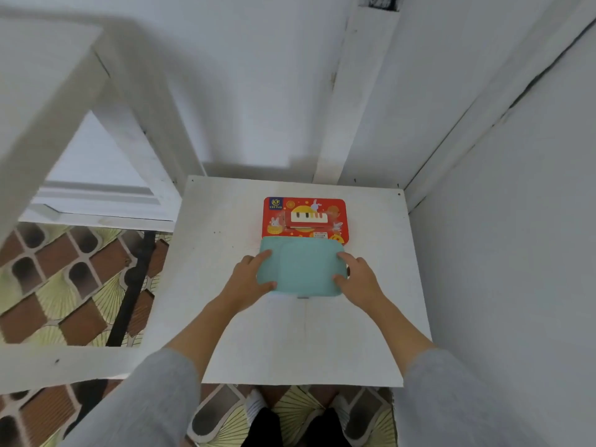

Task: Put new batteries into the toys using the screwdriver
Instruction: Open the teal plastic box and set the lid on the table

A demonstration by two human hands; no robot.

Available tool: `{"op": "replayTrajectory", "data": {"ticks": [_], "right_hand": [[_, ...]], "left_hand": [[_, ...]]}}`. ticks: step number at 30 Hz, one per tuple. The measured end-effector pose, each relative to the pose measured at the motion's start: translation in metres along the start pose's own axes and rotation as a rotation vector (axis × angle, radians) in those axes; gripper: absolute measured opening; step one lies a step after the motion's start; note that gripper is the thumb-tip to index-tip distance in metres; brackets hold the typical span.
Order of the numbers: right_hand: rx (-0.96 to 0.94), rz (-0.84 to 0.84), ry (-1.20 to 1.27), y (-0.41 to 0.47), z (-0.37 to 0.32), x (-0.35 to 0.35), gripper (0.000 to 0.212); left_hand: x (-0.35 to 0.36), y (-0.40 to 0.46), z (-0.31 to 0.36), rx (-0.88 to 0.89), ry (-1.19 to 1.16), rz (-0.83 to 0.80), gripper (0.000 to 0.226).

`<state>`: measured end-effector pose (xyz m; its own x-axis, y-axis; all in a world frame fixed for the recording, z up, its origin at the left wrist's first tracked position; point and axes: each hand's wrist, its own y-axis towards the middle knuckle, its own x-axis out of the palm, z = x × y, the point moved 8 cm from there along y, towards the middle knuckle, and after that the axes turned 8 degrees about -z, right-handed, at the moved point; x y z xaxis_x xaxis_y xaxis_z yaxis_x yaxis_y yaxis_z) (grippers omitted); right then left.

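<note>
Toy (301, 267), teal w/ rounded corners, plain side up, flat on white worktop (225, 317) near centre, held from both sides. Left hand (246, 280) grips toy's left edge: thumb over near-left corner, fingers (263, 254) curled on far-left edge. Right hand (359, 279) grips right edge same way, thumb on top near corner, index laid over far-right corner. Red printed box (304, 219) w/ piano and rabbit graphics just behind toy, touching or slightly overlapped by toy's far edge, can't tell which. Grey sleeves (154, 395) pushed up forearms. Patterned tile floor (64, 285) left of and below worktop. White walls at back and right.
</note>
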<state>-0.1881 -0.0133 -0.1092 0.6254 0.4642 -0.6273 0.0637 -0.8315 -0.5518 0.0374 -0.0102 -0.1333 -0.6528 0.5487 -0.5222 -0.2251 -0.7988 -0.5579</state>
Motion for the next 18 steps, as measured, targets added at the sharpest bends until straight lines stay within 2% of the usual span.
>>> {"op": "replayTrajectory", "data": {"ticks": [7,12,18], "right_hand": [[-0.217,0.285,0.109,-0.035,-0.106,-0.103,0.042],[-0.379,0.409,0.088,-0.075,-0.185,-0.157,0.04],[-0.559,0.497,0.088,-0.111,-0.255,-0.182,0.037]], "left_hand": [[-0.116,-0.04,0.083,0.182,-0.043,0.191,0.071],[-0.191,-0.094,0.13,0.298,-0.038,0.338,0.068],[-0.253,-0.149,0.146,0.4,-0.102,0.461,0.063]]}}
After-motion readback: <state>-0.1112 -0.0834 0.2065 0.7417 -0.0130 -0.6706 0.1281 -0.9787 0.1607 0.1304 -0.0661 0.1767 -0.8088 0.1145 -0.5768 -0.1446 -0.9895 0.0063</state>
